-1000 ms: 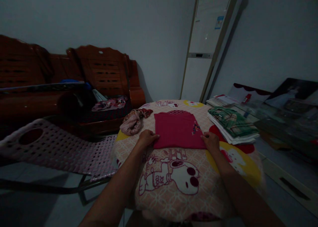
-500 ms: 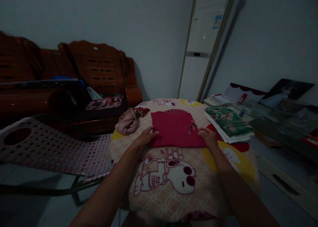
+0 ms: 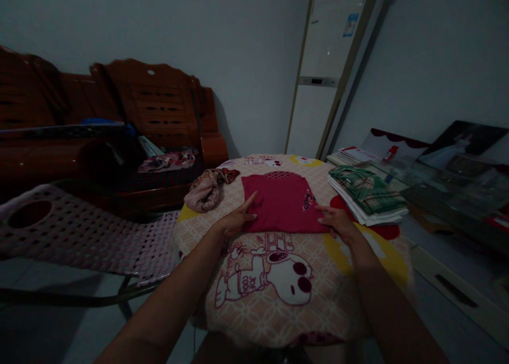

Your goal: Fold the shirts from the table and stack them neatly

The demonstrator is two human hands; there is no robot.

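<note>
A folded magenta garment [image 3: 280,205] lies flat on the cloth-covered round table [image 3: 258,321], its lace neck edge at the far side and a small floral print at its right. My left hand [image 3: 238,218] rests at the garment's left edge, thumb and index finger spread apart. At the right edge, my right hand [image 3: 338,222] touches the fabric with its fingers extended and apart. Neither hand grips the cloth.
Left on the table sits a crumpled pink and brown cloth [image 3: 207,191]. A green plaid garment [image 3: 363,189] tops a folded stack at the right. Beyond are a woven chair [image 3: 99,236], a wooden sofa [image 3: 155,104] and a glass table [image 3: 445,181].
Both hands have opened their fingers at the garment's edges. The left index finger now points farther up over the fabric. The view has shifted slightly.
</note>
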